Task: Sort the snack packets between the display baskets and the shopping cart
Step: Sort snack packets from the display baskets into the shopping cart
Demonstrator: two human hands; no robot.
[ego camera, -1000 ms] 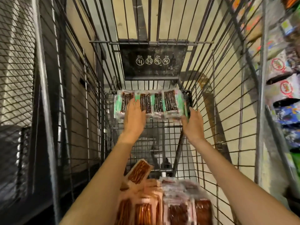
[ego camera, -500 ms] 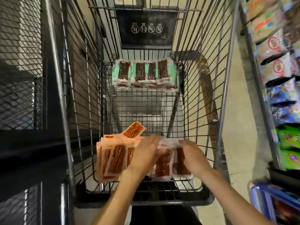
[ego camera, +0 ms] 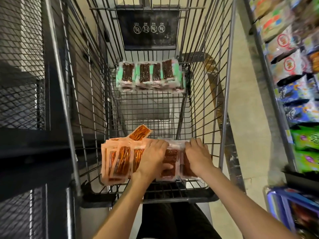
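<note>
Both forearms are stretched forward and down into the shopping cart (ego camera: 227, 83). The left hand (ego camera: 153, 157) is laid palm down on the pale pink packets (ego camera: 170, 161), with its fingers curled over their far edge and its thumb pressed on top. The right hand (ego camera: 198, 156) is set just beside it on the same pile, its fingers likewise hooked over the far edge, so the pile is gripped by both. This pile is found at the near end of the cart floor, and dark red sticks are seen through its clear film. Touching it on the left, orange packets (ego camera: 120, 159) are fanned in a loose heap, with one tilted up behind. At the far end, green packets (ego camera: 148, 75) are lined up in a row, dark brown sticks shown in their windows. The cart is made of thin metal wire in a grid. A shelf (ego camera: 271, 83) of glossy bags is seen to the right.
</note>
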